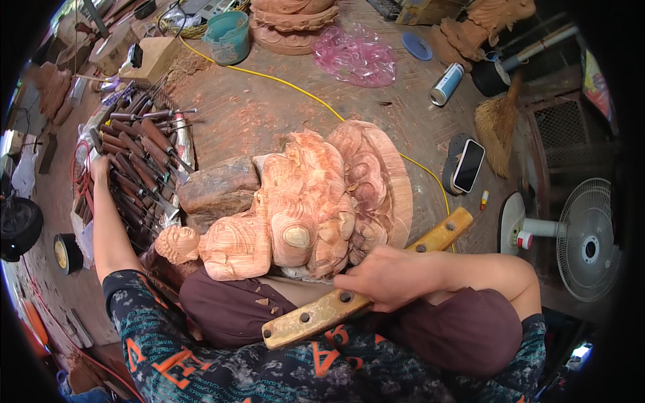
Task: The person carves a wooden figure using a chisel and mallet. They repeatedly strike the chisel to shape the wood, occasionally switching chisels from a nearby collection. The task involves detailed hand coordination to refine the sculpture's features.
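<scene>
The right hand (388,277) grips a yellow bar (326,309) near the carved statue (306,208); the left hand (99,168), beside chisels (156,136) at left, has an unclear grip.

Dark shirt (235,376), short sleeves (125,295), teal and orange lettering (324,359); maroon legwear (463,329).

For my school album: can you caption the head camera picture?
Left hand beside brown-handled chisels, right hand gripping a yellowish bar near a carved wooden statue.
</scene>
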The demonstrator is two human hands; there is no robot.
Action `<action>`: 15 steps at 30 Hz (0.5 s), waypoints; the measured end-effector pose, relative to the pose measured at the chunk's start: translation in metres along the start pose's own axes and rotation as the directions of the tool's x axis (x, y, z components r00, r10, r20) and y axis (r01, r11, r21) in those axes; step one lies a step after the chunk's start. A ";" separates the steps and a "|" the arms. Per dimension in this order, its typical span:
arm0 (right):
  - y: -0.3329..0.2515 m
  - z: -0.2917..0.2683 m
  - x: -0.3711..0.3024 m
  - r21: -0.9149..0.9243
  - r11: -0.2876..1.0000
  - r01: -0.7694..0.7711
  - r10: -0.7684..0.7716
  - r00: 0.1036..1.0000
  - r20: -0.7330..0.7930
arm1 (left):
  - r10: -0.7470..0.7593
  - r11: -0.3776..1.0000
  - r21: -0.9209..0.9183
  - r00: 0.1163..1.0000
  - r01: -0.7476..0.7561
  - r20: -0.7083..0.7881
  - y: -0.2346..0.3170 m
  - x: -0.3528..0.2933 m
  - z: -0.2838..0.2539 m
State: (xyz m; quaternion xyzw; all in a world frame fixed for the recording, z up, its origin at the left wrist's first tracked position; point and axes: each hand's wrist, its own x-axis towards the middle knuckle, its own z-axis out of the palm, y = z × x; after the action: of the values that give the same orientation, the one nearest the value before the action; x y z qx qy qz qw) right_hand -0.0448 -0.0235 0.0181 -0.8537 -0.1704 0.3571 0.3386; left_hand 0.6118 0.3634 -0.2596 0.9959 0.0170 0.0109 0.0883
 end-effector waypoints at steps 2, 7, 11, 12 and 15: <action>0.000 0.007 -0.011 0.018 0.989 -0.148 0.148 0.989 0.001 | -0.011 0.929 -0.366 0.995 0.048 0.104 0.083 -0.061 0.069; -0.008 0.002 0.001 -0.038 0.999 0.009 -0.010 1.000 -0.017 | -0.222 0.033 -0.899 0.880 0.437 0.420 -0.008 -0.004 -0.053; 0.007 0.012 -0.004 0.042 0.997 0.067 -0.060 0.989 -0.137 | 0.412 -0.283 -0.897 0.888 0.339 0.206 0.104 -0.221 -0.121; -0.007 0.004 -0.021 0.048 0.999 0.019 -0.010 0.985 -0.174 | 0.488 -0.310 -0.901 0.864 0.303 0.122 0.155 -0.296 -0.161; -0.027 -0.029 -0.043 -0.011 0.996 0.089 -0.085 0.899 -0.429 | 0.549 -0.526 -0.804 0.832 0.276 -0.074 0.177 -0.390 -0.241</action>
State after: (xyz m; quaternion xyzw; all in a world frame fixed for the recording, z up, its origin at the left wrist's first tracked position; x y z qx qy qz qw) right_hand -0.0546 -0.0408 0.0735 -0.9013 -0.1281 0.1456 0.3872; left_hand 0.2222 0.2176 0.0018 0.3510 -0.1841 -0.2059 0.8947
